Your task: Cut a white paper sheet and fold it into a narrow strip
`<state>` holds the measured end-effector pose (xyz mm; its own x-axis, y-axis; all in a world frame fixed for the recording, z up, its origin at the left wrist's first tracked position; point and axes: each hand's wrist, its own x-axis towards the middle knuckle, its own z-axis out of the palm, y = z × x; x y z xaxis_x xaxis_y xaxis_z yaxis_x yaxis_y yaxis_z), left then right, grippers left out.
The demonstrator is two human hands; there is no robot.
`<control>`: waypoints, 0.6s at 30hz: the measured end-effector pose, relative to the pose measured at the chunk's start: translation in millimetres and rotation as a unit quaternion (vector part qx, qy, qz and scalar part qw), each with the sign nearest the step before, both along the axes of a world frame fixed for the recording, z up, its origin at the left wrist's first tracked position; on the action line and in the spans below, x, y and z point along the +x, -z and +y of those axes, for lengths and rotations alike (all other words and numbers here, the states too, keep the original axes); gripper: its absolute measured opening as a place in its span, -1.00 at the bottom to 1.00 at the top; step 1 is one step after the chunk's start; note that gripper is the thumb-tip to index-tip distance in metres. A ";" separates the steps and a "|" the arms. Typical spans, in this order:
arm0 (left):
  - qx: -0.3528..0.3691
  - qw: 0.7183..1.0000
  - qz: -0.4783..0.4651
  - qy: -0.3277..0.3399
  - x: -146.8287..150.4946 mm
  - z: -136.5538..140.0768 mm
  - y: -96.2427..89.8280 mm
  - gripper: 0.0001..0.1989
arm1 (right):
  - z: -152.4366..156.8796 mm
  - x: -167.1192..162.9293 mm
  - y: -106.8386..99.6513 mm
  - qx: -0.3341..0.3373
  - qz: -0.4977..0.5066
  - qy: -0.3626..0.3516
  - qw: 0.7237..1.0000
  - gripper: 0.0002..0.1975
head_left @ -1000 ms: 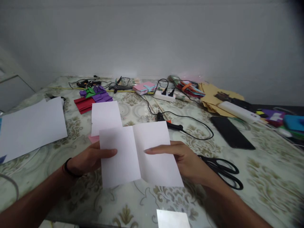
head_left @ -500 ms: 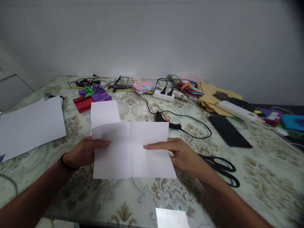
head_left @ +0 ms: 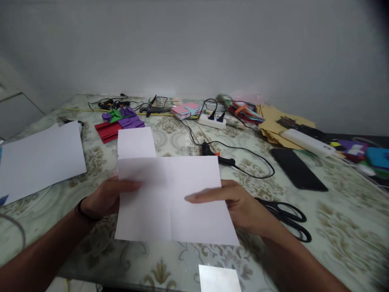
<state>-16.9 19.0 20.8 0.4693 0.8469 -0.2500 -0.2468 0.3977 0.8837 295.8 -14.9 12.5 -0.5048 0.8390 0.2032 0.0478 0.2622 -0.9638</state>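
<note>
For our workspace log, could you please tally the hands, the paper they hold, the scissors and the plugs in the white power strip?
Hands, left hand and right hand: 2
Creased white sheet held between them: 1
Black-handled scissors, pair: 1
Black plugs in the white power strip: 2
Total: 6

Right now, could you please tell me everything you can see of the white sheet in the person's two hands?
The white sheet looks like plain, thin paper, roughly rectangular, with no visible marks. A faint crease runs down its middle, and it is spread nearly flat, with a soft shadow on its upper left. The left hand and right hand hold its sides, one digit of each over its face. It is in front of the patterned table.
</note>
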 end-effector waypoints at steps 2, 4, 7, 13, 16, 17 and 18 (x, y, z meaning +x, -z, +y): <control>-0.009 1.000 0.000 0.026 1.4 0.9 -3.4 -0.56 | -0.2 0.7 -0.2 -0.008 0.001 0.002 1.000 -0.80; 0.018 1.000 0.004 0.010 3.6 3.0 -7.4 -0.31 | 1.1 2.9 0.8 -0.014 -0.002 0.020 1.000 -0.80; 0.083 0.995 0.013 -0.053 6.8 7.1 -10.0 -0.11 | 5.2 9.7 5.1 -0.003 -0.010 0.068 0.998 -0.69; 0.189 0.981 0.046 0.013 1.6 9.0 -8.3 -0.26 | 12.2 23.2 7.4 0.044 -0.037 0.114 0.992 -0.64; 0.232 0.960 0.145 0.065 1.1 7.2 -13.4 -0.51 | 13.7 25.6 6.0 0.044 -0.051 0.124 0.990 -0.69; 0.240 0.954 0.168 0.067 2.3 6.5 -15.2 -0.53 | 14.0 25.7 6.0 0.040 -0.054 0.124 0.990 -0.68; 0.246 0.949 0.186 0.062 3.9 5.9 -16.7 -0.56 | 14.3 25.5 6.1 0.033 -0.057 0.122 0.990 -0.67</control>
